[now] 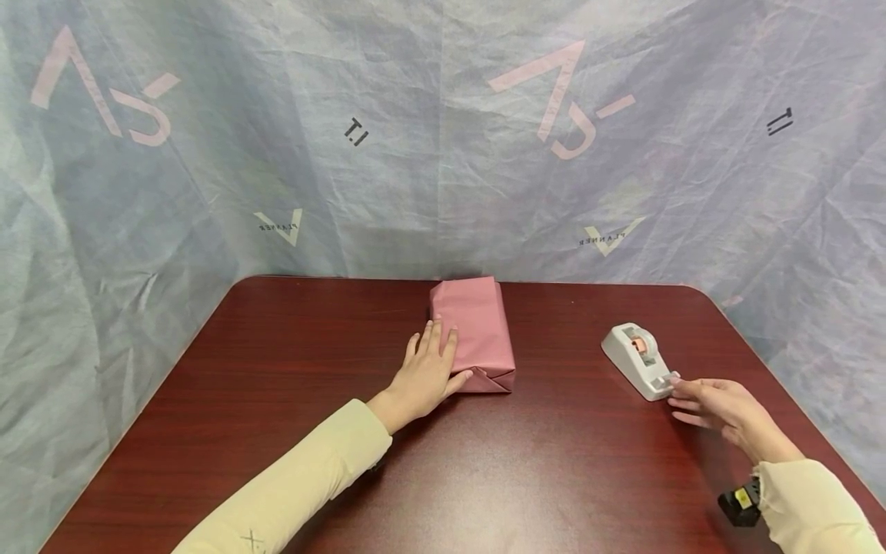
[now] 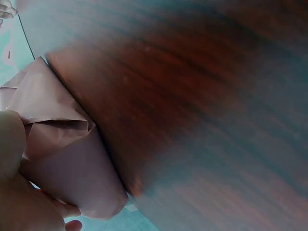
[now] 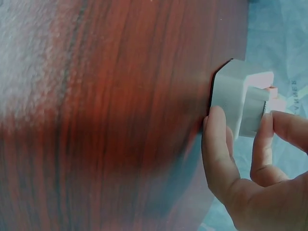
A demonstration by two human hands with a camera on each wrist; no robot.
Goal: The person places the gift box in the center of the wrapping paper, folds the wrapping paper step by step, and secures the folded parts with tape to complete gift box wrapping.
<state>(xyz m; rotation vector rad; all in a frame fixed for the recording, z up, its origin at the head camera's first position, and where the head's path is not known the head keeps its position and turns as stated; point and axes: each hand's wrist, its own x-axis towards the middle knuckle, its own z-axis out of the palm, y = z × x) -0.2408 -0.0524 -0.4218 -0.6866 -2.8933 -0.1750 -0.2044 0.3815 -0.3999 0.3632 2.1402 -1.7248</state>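
Observation:
A box-shaped package (image 1: 476, 323) wrapped in pink paper lies on the table. My left hand (image 1: 424, 382) rests on its left side with fingers spread and straight. In the left wrist view, the folded paper end (image 2: 55, 98) shows a loose-looking flap, and part of the hand is cut off. On the right stands a white tape dispenser (image 1: 623, 355) holding a small tape roll (image 1: 639, 345). At the dispenser's front cutter, my right hand (image 1: 723, 409) pinches the tape end between thumb and forefinger. One other finger lies against the dispenser's side in the right wrist view.
The dark red wood-grain table (image 1: 332, 338) ends at a rounded back edge near the package. A grey-blue printed cloth (image 1: 388, 177) hangs behind it and along both sides. A black device (image 1: 741, 504) sits at the right wrist.

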